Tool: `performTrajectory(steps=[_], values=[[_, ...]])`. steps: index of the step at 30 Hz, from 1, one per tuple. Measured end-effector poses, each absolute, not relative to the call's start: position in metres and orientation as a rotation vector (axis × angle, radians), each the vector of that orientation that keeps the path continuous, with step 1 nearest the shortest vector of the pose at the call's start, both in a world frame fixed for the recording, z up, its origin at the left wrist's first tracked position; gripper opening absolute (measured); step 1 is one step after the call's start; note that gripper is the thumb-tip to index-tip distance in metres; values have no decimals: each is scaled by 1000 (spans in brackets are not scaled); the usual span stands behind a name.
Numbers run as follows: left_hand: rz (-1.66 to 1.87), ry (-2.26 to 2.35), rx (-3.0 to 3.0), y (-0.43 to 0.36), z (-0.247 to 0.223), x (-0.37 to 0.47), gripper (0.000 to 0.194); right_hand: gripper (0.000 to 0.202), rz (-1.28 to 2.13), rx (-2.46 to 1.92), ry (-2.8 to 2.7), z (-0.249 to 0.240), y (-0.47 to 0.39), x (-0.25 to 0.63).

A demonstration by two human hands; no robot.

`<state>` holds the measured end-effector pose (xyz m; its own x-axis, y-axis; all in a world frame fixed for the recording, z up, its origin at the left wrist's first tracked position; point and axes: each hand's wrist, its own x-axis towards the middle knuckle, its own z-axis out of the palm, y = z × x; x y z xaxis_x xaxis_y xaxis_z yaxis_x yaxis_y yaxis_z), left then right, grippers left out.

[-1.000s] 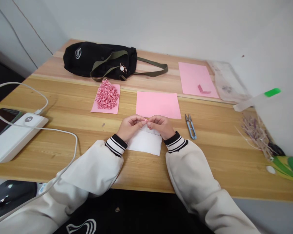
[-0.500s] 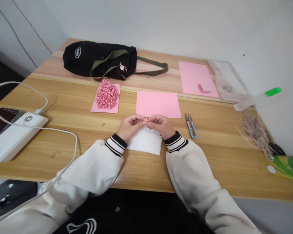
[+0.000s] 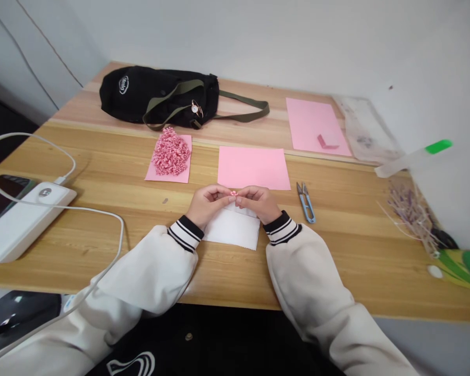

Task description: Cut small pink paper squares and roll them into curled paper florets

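Observation:
Between the fingertips of my left hand (image 3: 209, 204) and my right hand (image 3: 259, 201) is a small pink piece (image 3: 234, 194), pinched by both; it looks like a tiny knotted cord or flower, too small to be sure. Both hands are closed, thumbs nearly meeting. Under them lies a folded white paper (image 3: 233, 230), partly covered by the fingers. Just beyond my fingertips is a flat pink sheet (image 3: 254, 167). Farther left, a heap of pink curly pieces (image 3: 171, 152) rests on a smaller pink sheet (image 3: 151, 173).
Blue-handled thread snips (image 3: 306, 203) lie right of my hands. A black bag (image 3: 160, 96) is at the back. A white power bank (image 3: 31, 222) and its cable (image 3: 102, 211) are at left. Another pink sheet (image 3: 309, 120), a green-capped tube (image 3: 413, 159) and dried stems (image 3: 411, 211) are at right.
Almost nothing differs. Both hands keep their pinch on the small pink piece, which has turned very slightly.

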<state>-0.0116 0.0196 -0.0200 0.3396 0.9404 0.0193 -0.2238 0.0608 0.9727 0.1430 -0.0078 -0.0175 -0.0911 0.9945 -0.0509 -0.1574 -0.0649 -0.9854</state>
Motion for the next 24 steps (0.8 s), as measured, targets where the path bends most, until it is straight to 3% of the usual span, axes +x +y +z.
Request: performTrajectory(steps=[24], values=[[934,758,1133,17,-13,-12,25,29,1379,-1101,-1158,-15,-8,142]])
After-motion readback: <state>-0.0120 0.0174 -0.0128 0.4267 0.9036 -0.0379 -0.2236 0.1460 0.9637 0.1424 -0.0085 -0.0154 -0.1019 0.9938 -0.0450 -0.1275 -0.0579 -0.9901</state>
